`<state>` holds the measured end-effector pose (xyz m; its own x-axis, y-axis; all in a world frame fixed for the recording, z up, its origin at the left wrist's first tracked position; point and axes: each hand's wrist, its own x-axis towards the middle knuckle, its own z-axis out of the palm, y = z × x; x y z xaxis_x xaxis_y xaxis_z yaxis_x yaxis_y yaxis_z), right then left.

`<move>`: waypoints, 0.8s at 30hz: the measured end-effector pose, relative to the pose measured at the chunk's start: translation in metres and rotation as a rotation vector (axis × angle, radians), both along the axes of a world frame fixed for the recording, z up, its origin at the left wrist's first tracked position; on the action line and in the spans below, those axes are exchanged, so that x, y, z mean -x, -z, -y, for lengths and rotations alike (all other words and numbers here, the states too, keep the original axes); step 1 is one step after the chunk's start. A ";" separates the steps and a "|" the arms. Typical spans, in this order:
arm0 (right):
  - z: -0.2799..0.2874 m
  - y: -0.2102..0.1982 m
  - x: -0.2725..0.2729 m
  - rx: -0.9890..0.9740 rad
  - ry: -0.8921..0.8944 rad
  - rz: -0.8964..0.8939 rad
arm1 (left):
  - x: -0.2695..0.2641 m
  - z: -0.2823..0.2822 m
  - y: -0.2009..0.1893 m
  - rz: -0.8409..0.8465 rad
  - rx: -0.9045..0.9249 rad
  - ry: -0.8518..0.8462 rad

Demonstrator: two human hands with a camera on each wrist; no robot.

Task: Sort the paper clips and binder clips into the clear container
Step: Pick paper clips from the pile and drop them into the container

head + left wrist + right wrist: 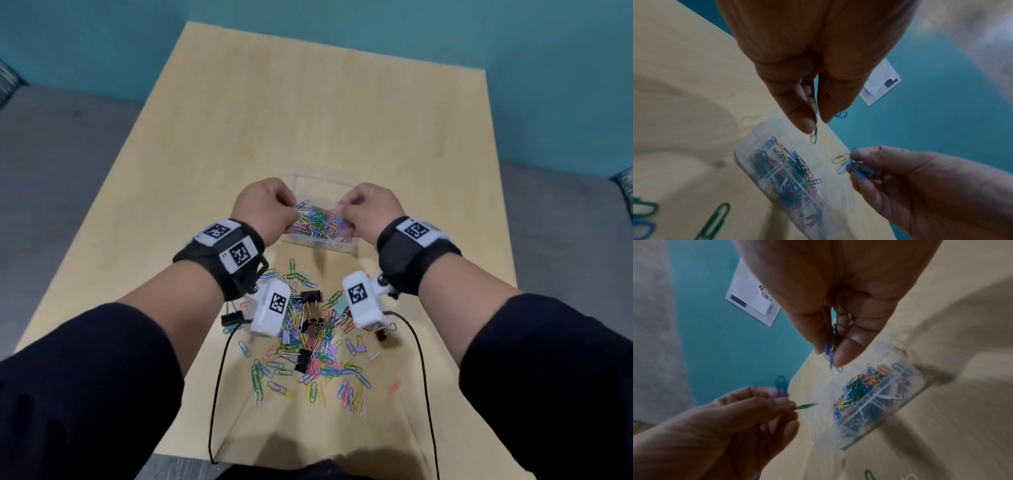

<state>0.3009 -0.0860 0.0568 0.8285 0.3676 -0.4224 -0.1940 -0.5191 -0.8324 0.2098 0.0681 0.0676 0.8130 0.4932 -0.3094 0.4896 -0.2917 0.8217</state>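
Note:
A clear container (318, 244) sits mid-table with several coloured paper clips (317, 221) inside. Both hands hover just over it. My left hand (293, 209) pinches a green paper clip (813, 136) between thumb and finger, and a blue clip (781, 386) sticks up behind its fingers. My right hand (342, 209) pinches a small bunch of mostly blue paper clips (830, 353). Closer to me lies the loose pile of paper clips (318, 363), mixed with black binder clips (311, 296) and a purple binder clip (359, 348).
The wooden table (325, 113) ends at a teal wall behind and grey floor (61, 164) on both sides. Two black cables (219, 370) trail from the wrist cameras toward me. A white sheet (881, 82) is fixed to the wall.

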 end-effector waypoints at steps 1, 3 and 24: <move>0.000 -0.001 -0.001 0.001 -0.008 -0.024 | 0.001 -0.003 0.002 0.013 0.000 0.010; 0.011 -0.004 0.001 0.053 -0.043 0.018 | 0.013 -0.008 0.003 0.011 -0.065 0.028; 0.144 0.058 0.204 0.488 -0.566 0.253 | 0.217 0.082 0.077 -0.237 -0.420 0.422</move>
